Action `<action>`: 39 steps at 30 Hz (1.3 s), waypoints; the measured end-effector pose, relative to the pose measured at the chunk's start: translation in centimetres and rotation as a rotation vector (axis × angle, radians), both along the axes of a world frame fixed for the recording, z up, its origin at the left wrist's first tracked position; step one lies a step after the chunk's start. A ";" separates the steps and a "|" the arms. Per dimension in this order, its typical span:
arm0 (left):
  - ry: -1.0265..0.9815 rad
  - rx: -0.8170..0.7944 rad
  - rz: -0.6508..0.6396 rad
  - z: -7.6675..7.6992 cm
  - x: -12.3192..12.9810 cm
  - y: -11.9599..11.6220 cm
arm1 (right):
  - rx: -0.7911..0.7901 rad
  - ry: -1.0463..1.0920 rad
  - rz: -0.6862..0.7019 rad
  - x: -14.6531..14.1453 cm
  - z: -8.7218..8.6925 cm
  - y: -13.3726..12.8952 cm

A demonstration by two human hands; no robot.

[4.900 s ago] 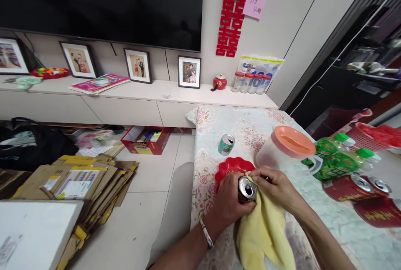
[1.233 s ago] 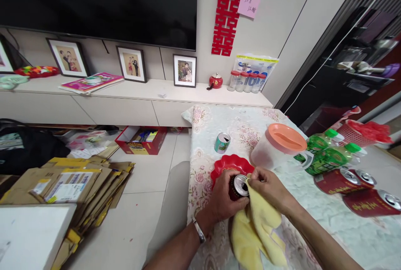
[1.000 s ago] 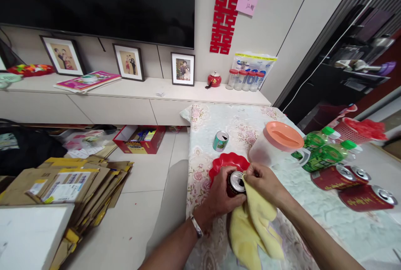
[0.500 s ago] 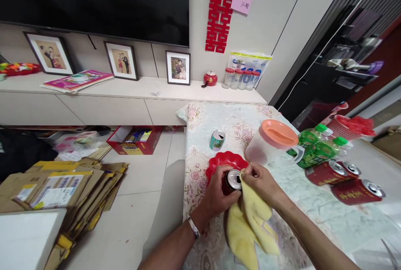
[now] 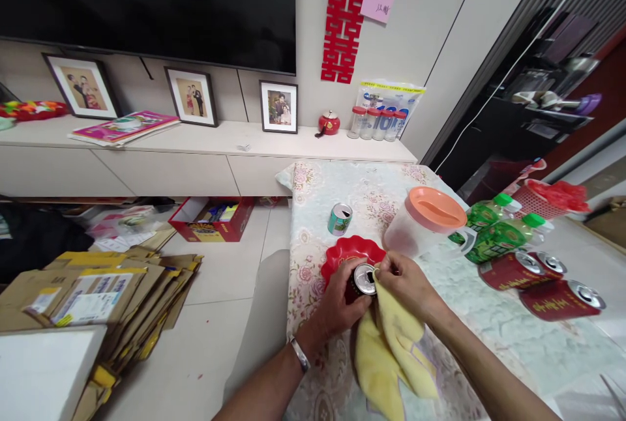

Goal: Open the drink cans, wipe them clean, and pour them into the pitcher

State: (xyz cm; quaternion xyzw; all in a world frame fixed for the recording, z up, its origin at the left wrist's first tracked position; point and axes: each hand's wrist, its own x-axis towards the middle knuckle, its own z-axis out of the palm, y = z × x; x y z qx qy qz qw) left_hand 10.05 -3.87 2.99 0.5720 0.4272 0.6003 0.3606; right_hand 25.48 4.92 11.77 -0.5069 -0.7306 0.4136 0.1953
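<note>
Wrapped round a dark red drink can (image 5: 364,279) is my left hand (image 5: 341,297), which wears a silver bangle on the wrist. The can's silver top, with its mouth open, tilts toward me. My right hand (image 5: 398,275) pinches the upper edge of a yellow cloth (image 5: 391,336) right beside the can's rim. The rest of the cloth hangs down and spreads on the tablecloth. Just beyond the can lies a red scalloped plate (image 5: 337,255), partly hidden by my left hand. A small green can (image 5: 340,219), opened, stands behind the plate.
A clear jug (image 5: 401,235) with an orange lid stands right of the plate. Green bottles (image 5: 503,238) and several red cans (image 5: 562,299) are at the table's right. Left on the floor are flattened cardboard boxes (image 5: 112,277) and a red box (image 5: 210,229). A low cabinet (image 5: 195,141) runs behind.
My left hand and the can have shifted very slightly left. My right hand still pinches the cloth at the can's rim; the view has moved a little.
</note>
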 end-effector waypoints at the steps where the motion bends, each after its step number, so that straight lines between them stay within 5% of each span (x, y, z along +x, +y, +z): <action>1: -0.011 0.007 0.002 -0.1 0.1 0.0 | 0.006 0.000 -0.005 0.0 -0.1 0.0; 14: -0.033 -0.004 0.155 -0.3 1.2 0.4 | 0.014 0.002 -0.052 0.4 -0.3 -0.7; 19: 0.101 0.036 0.065 0.0 0.3 0.4 | 0.025 0.014 -0.039 0.2 -0.3 -0.4; 25: -0.019 0.013 -0.019 -0.2 0.0 0.2 | 0.032 0.025 -0.043 0.1 -0.3 -0.4; 39: -0.060 0.060 0.157 -0.3 1.3 0.4 | 0.049 0.048 -0.092 0.4 -1.0 -2.5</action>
